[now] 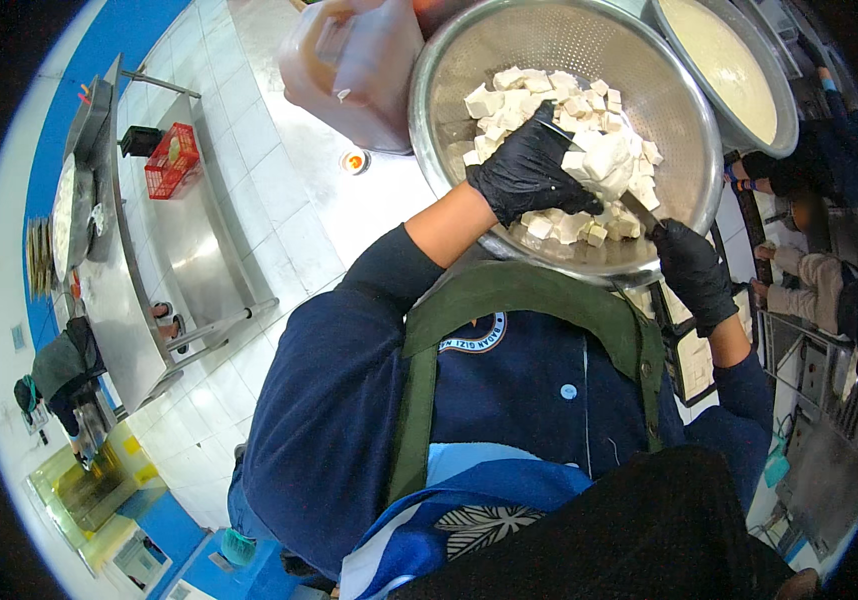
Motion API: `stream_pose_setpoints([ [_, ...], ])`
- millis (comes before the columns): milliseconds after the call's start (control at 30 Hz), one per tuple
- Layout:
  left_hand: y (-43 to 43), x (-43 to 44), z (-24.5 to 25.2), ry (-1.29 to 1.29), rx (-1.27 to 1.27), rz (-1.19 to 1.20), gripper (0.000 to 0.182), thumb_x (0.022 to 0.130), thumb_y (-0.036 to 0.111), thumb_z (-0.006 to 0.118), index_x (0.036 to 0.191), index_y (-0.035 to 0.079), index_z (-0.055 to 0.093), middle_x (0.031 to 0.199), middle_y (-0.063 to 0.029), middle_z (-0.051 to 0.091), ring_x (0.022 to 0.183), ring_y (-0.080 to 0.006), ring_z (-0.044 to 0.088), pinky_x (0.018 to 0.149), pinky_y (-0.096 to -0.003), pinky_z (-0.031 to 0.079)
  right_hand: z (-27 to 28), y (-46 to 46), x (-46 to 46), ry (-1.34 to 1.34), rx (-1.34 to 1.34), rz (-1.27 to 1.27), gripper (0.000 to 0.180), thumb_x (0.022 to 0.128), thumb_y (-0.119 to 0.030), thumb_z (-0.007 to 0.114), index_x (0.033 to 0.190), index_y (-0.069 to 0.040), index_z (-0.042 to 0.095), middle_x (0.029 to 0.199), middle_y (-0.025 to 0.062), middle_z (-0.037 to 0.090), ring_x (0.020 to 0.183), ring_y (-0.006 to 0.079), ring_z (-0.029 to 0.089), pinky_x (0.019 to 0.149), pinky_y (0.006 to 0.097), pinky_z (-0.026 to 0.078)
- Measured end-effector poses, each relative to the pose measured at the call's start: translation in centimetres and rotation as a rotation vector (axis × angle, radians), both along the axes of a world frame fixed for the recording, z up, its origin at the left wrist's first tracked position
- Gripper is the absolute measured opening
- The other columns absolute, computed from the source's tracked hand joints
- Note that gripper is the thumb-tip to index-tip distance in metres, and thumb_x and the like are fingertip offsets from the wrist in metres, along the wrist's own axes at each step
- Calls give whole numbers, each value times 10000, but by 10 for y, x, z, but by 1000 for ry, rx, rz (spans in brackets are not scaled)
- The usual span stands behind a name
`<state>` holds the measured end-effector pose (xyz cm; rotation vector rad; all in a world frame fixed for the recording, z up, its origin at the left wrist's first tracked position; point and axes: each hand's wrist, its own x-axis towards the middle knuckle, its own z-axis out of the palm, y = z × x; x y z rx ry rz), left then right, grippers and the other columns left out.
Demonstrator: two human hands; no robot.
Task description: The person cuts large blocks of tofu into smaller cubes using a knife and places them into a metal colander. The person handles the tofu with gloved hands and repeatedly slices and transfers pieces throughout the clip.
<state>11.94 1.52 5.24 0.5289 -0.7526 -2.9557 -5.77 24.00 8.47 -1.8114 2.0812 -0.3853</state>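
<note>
My left hand [530, 169], in a black glove, holds a soft white block that looks like tofu [607, 166] above a large perforated steel colander [423, 142]. In my right hand [691, 266], also black-gloved, is a knife [640, 211] whose handle the fingers hide. Its blade reaches the lower right side of the block, and part of it is hidden there. Many cut white cubes [504, 105] lie in the colander beneath and around my left hand. Both hands are over the colander, the right one close to its near right rim.
A plastic jerrycan [384, 97] of brown liquid and a small cup [355, 160] stand left of the colander. At its right is a metal basin of pale liquid [736, 75]. Crates of white blocks [695, 367] sit below right. A steel table [133, 300] stands left; people are at both sides.
</note>
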Motion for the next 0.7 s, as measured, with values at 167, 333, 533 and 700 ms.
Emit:
stream_pose_setpoints([
  [167,-40,8,-20,-352,-533,217,638,812,569,526,1183,50,538,1236,-141,519,1064,-243,522,868,-372,448,-11,18,-14,-70,83,-386,137,850,-97,504,934,-22,581,845,157,604,782,308,614,680,377,489],
  [333,-125,-34,-66,-710,-2015,-262,423,894,360,441,1056,10,616,1009,-198,631,905,-324,620,814,-406,479,-37,11,-24,417,47,-274,377,855,-121,481,1202,24,457,930,203,558,819,329,607,662,393,514],
  [533,-134,-64,-98,-739,-2177,-1081,546,762,230,607,1272,91,473,1237,-163,529,1148,-323,509,945,-432,413,-57,1,-22,501,193,-359,532,837,-124,503,1317,9,316,951,180,502,817,334,599,630,416,520],
  [700,-130,-49,-96,-688,-2415,-1055,773,655,242,733,1345,210,387,1325,-115,452,1193,-293,468,975,-402,398,-33,-6,-9,493,292,-338,617,803,-155,575,1334,6,305,924,182,492,828,328,581,642,416,505],
])
